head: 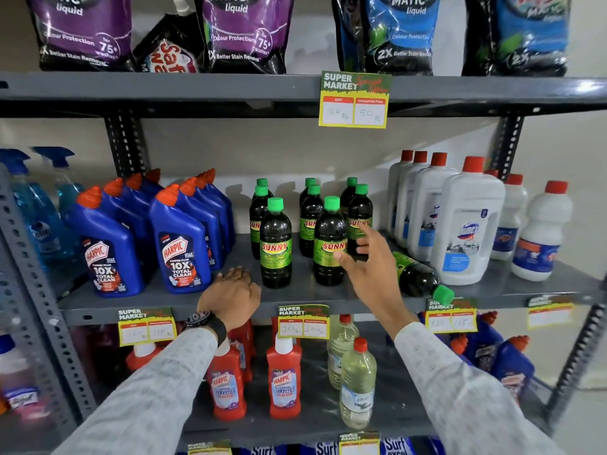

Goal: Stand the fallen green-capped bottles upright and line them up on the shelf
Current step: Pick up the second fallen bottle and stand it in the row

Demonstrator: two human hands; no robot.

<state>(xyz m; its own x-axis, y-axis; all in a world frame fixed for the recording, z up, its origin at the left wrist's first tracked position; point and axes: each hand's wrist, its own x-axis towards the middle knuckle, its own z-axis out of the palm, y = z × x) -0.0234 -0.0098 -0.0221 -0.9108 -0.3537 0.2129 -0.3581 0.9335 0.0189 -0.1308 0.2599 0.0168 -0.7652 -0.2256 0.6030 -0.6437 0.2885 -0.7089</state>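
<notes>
Left hand point(235, 292) rests loosely curled and holding nothing on the shelf edge point(184, 303), left of centre. Standing green-capped bottles point(276, 244) form rows at the centre. Right hand point(368, 257) is open with spread fingers, empty, beside them. Just right of it lies the fallen bottle point(417, 274), its long axis slanting toward the lower right, cap at the shelf edge. I judge the right hand nearer.

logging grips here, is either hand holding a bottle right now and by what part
Nothing is held. The left hand rests on the shelf edge; the right hand is open by the standing bottles.
</notes>
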